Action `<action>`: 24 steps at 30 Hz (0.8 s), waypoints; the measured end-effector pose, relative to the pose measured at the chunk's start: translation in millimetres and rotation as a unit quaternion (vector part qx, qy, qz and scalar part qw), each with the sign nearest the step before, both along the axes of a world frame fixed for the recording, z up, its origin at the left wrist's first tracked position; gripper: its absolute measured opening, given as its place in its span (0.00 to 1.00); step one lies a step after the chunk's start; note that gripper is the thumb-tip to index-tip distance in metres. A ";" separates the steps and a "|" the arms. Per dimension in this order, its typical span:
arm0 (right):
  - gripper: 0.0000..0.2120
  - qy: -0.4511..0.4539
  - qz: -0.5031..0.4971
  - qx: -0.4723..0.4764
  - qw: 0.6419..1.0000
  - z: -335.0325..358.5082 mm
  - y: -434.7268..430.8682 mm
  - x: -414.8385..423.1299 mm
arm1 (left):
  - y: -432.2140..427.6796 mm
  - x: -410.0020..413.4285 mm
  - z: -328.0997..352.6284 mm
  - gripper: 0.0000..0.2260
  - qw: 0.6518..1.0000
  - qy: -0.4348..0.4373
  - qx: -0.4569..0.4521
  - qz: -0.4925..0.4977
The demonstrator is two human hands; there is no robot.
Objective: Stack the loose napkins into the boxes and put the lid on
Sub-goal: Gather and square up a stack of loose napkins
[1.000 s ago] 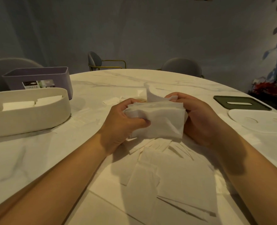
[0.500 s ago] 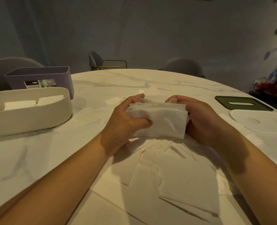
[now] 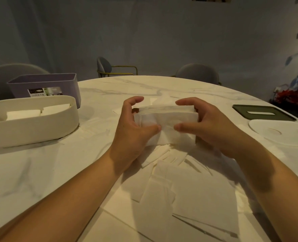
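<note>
A thick stack of white napkins (image 3: 167, 119) is held above the table between both hands. My left hand (image 3: 132, 130) grips its left end, thumb on the near face and fingers curled over the far side. My right hand (image 3: 207, 126) grips its right end the same way. More loose napkins (image 3: 188, 186) lie spread on the table below my wrists. At the left stands a cream oval box (image 3: 32, 130) with two napkin stacks inside, and behind it a purple box (image 3: 45, 84). A dark green lid (image 3: 261, 113) and a white oval lid (image 3: 282, 132) lie at the right.
The round marble table (image 3: 39, 172) reaches to my body. Grey chairs (image 3: 197, 73) stand around its far side, and one more sits behind the purple box. A plant with red flowers (image 3: 289, 96) is at the far right.
The raised napkin flap was pressed down onto the stack. Both hands shifted from clasping the stack to holding its ends, squaring it.
</note>
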State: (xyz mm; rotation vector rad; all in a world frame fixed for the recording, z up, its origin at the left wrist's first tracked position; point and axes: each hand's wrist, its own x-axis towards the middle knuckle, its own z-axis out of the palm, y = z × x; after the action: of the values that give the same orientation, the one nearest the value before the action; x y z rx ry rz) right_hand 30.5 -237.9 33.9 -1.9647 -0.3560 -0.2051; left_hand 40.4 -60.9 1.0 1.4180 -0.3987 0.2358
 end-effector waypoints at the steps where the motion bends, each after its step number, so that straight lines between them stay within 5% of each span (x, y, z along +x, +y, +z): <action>1: 0.17 -0.019 -0.004 -0.021 1.000 -1.3 0.5 0.1 | -0.3 -0.5 0.0 0.28 1.000 -0.004 0.004 -0.001; 12: 0.12 -0.130 -0.050 0.004 0.990 -1.6 0.3 6.7 | -2.3 -1.2 1.0 0.15 0.999 -0.025 0.023 0.024; 24: 0.10 -0.013 -0.101 0.033 0.994 0.6 -1.3 8.5 | -1.8 -1.5 2.7 0.15 0.998 -0.032 0.044 0.022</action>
State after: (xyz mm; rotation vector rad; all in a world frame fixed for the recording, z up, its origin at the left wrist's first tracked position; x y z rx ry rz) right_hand 38.9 -239.2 34.5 -1.9343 -0.1641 -0.3680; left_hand 38.9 -62.7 3.7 1.5098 -0.4342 0.3035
